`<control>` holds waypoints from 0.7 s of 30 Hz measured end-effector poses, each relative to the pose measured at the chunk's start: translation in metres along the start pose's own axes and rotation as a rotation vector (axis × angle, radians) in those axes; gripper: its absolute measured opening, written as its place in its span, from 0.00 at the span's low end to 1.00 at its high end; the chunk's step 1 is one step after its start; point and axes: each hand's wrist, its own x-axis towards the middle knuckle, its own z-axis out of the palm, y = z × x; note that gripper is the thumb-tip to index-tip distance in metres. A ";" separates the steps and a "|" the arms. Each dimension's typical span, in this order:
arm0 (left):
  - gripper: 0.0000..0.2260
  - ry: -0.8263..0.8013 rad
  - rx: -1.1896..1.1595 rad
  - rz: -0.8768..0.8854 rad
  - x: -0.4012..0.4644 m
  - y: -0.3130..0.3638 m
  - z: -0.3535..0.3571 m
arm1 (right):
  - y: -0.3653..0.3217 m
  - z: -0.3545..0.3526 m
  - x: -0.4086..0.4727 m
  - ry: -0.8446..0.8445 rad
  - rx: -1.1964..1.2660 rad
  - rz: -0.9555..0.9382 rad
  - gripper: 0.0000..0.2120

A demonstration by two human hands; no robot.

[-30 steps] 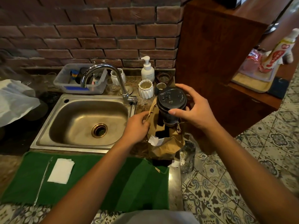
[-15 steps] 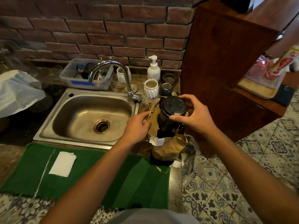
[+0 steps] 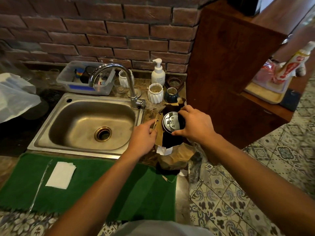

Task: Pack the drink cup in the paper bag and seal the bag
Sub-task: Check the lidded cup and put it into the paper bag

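Observation:
A brown paper bag [image 3: 175, 157] stands open on the counter just right of the sink. A black drink cup with a black lid [image 3: 171, 122] sits low inside the bag's mouth, only its lid showing. My right hand [image 3: 196, 125] grips the cup from the right, fingers curled around the lid's rim. My left hand [image 3: 144, 135] pinches the bag's left edge and holds the mouth open. A white slip [image 3: 163, 150] sticks out at the bag's near edge.
A steel sink [image 3: 85, 120] with a tap [image 3: 131, 86] lies to the left. White cups [image 3: 155, 92], a soap pump bottle [image 3: 158, 74] and a plastic tub [image 3: 85, 82] stand behind. A green mat [image 3: 110, 188] with a folded napkin [image 3: 60, 174] covers the near counter. A wooden cabinet [image 3: 230, 65] rises at right.
My right hand has lowered the cup from above the bag down into its mouth. My left hand has kept hold of the bag's left edge.

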 end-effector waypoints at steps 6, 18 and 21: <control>0.23 0.066 0.090 0.070 -0.006 0.003 -0.001 | -0.021 -0.014 0.009 -0.036 -0.152 -0.014 0.37; 0.22 0.056 0.025 0.093 -0.010 0.004 0.005 | -0.050 -0.014 0.030 -0.259 -0.395 -0.021 0.32; 0.23 0.052 0.007 0.020 -0.009 -0.004 0.003 | -0.050 -0.006 0.033 -0.280 -0.383 -0.036 0.34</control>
